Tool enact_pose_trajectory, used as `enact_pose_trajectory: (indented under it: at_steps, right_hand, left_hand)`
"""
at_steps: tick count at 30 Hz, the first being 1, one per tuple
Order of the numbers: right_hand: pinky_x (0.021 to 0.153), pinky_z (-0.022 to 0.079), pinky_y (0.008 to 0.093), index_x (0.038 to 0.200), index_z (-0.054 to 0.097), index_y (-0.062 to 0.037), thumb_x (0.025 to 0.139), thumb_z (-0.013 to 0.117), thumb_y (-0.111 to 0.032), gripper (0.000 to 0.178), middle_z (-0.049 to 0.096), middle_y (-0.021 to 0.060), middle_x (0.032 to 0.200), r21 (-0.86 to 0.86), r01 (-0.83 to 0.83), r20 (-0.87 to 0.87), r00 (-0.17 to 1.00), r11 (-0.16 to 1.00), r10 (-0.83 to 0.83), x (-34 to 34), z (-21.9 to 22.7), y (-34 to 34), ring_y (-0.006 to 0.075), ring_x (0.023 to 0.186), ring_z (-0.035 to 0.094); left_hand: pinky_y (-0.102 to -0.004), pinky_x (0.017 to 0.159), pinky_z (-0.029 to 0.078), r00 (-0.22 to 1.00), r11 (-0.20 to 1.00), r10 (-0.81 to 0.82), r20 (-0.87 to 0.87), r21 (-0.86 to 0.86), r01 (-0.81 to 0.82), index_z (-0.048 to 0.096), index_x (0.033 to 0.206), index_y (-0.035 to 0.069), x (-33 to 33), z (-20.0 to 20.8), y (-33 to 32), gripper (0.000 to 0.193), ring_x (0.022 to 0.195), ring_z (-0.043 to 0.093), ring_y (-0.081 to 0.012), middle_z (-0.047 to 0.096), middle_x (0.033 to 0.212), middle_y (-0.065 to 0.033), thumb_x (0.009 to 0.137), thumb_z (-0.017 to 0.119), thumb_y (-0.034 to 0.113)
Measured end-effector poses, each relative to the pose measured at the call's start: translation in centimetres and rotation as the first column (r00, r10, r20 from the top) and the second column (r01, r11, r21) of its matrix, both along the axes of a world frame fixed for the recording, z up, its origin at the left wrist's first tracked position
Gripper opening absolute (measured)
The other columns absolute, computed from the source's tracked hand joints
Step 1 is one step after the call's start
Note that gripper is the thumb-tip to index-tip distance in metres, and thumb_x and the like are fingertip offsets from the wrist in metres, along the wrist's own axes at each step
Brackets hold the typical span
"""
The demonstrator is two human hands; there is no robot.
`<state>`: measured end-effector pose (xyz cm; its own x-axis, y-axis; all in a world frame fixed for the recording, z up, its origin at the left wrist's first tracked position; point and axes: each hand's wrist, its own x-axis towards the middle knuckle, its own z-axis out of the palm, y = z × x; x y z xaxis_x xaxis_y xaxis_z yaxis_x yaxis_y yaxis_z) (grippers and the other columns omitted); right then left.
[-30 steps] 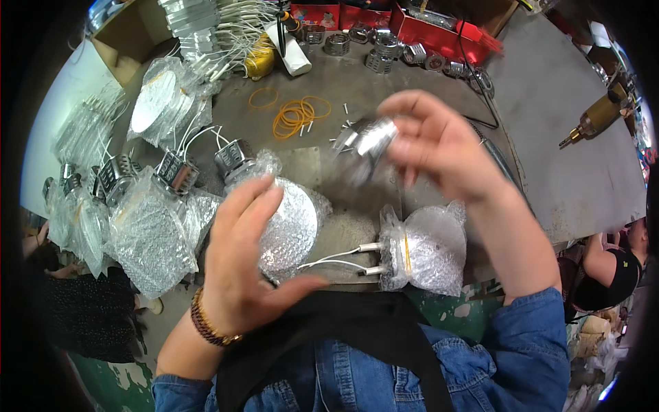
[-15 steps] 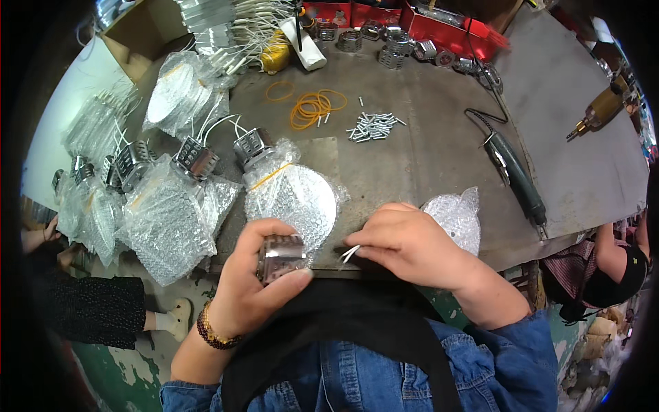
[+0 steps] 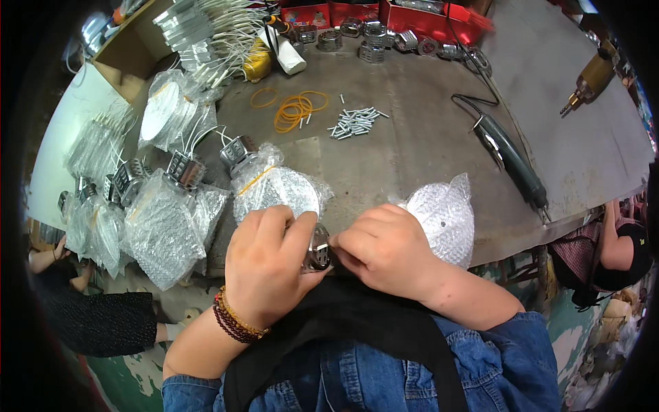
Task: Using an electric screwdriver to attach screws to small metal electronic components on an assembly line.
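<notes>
My left hand (image 3: pixel 269 264) is wrapped round a shiny slotted metal housing (image 3: pixel 318 248), just off the table's front edge. Most of the housing is behind my fingers. My right hand (image 3: pixel 388 254) pinches close to the housing's right side, where a bit of white wire shows; the wire ends are hidden by my fingertips. Beyond my left hand lies a bubble-wrapped round disc (image 3: pixel 285 192) with a yellow rubber band, a slotted metal housing (image 3: pixel 238 150) wired at its top. Another bubble-wrapped disc (image 3: pixel 443 220) lies right of my right hand.
Small screws (image 3: pixel 357 123) and rubber bands (image 3: pixel 295 111) lie mid-table. A dark electric screwdriver (image 3: pixel 511 161) rests right, a brass-coloured driver (image 3: pixel 590 79) farther off. Wrapped pieces (image 3: pixel 165 230) crowd the left; red boxes (image 3: pixel 439 20) and metal housings (image 3: pixel 373 51) line the back. People sit on both sides.
My left hand has turned and moved right with the housing, its back now upward. My right hand has brought the white wires up against the housing. The whole view has shifted slightly.
</notes>
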<state>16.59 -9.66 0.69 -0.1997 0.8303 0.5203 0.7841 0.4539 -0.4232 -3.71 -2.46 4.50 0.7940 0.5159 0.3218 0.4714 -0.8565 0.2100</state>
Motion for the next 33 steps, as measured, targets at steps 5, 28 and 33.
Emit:
enact_pose_trajectory:
  at_steps: [5,28,33]
  right_hand:
    - [0.083,0.052,0.0404,0.092,0.070,-0.0067,0.075,0.079,-0.014,0.021,0.069,0.0099,0.100,-0.106,-0.035,-0.031,0.999,0.994,0.032,1.3,0.9,-0.3,0.0285,0.096,0.065]
    - [0.112,0.037,0.0516,0.126,0.063,-0.0110,0.070,0.085,-0.019,0.060,0.064,0.0043,0.121,-0.213,0.015,0.098,0.995,0.977,0.006,4.7,1.6,-2.2,0.0253,0.118,0.058]
    - [0.111,0.038,0.0485,0.125,0.064,-0.0112,0.073,0.084,-0.023,0.056,0.065,0.0035,0.118,-0.194,-0.020,0.076,0.996,0.981,0.036,5.0,1.6,-2.4,0.0259,0.119,0.058]
  left_hand:
    - [-0.0439,0.084,0.053,0.997,0.994,-0.071,0.039,-0.077,0.074,0.060,0.130,0.001,1.7,-0.9,0.1,0.075,0.096,0.061,-0.0381,0.059,0.108,-0.0174,0.064,0.089,0.023]
    - [-0.0359,0.077,0.042,0.993,0.992,-0.113,0.018,0.063,0.111,0.070,0.091,0.013,1.2,-2.7,0.3,0.012,0.077,0.059,-0.0209,0.060,0.079,-0.0007,0.082,0.075,0.019]
    - [-0.0389,0.083,0.041,0.996,0.994,-0.088,-0.023,0.059,0.089,0.069,0.091,0.012,0.5,-1.9,0.5,0.014,0.085,0.060,-0.0226,0.062,0.085,-0.0016,0.081,0.075,0.020]
